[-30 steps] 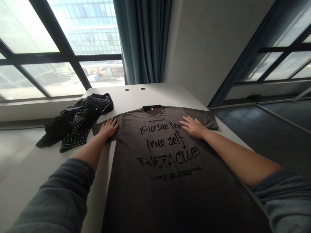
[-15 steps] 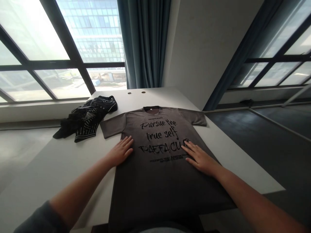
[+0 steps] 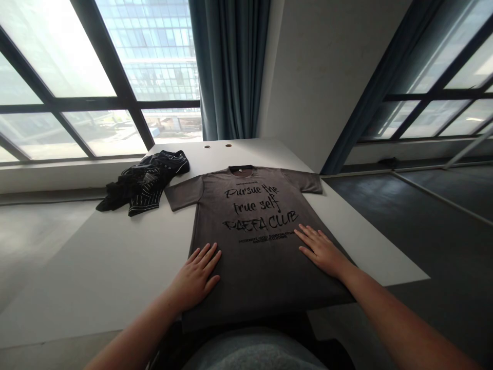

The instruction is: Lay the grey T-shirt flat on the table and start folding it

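A dark grey T-shirt (image 3: 254,272) with black lettering is spread face up on the white table, its collar away from me and its sleeves out to the sides. My left hand (image 3: 198,275) lies flat on the shirt's lower left side, fingers apart. On the right side, just below the printed words, my right hand (image 3: 318,249) rests with its fingers stretched out. Neither hand grips the fabric. The shirt's hem comes to the table's near edge, close to my body.
A crumpled black garment with white stripes (image 3: 148,182) lies on the white table (image 3: 88,277) at the left. Two round inserts are set in the table's far end. Behind stand a blue curtain (image 3: 231,72), a pillar (image 3: 304,82) and large windows.
My left hand has slid down the shirt toward me. My right hand has shifted slightly down and right, uncovering the end of the lettering. The view has moved a little.
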The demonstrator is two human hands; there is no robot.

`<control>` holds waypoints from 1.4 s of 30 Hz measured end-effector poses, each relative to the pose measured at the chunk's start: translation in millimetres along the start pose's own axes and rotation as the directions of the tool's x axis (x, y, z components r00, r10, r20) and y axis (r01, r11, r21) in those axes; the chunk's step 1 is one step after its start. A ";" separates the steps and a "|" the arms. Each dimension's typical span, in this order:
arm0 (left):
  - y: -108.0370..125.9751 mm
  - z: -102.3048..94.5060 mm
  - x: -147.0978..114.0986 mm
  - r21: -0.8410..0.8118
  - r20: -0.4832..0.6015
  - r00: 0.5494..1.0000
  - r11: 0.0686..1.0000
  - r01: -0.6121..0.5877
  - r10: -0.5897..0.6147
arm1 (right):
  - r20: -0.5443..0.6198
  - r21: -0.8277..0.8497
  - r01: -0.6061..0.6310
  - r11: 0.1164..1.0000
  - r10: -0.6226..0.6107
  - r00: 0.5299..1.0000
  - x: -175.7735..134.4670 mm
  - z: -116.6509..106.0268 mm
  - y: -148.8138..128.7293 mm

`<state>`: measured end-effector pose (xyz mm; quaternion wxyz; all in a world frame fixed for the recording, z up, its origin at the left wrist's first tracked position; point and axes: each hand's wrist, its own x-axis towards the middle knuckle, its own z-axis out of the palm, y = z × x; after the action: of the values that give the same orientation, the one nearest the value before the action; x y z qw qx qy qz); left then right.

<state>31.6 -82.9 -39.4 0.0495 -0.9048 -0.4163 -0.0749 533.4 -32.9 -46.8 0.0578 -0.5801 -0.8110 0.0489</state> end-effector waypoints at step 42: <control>-2.5 -29.5 -74.3 -0.010 -0.239 0.961 0.990 0.141 -0.139 | -0.252 -0.152 -0.547 0.823 0.502 0.827 156.6 -68.6 152.3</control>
<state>-20.9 -141.1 -23.5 0.0969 -0.8573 -0.4705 -0.1851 636.0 165.3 4.5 0.0600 -0.7861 -0.6093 -0.0849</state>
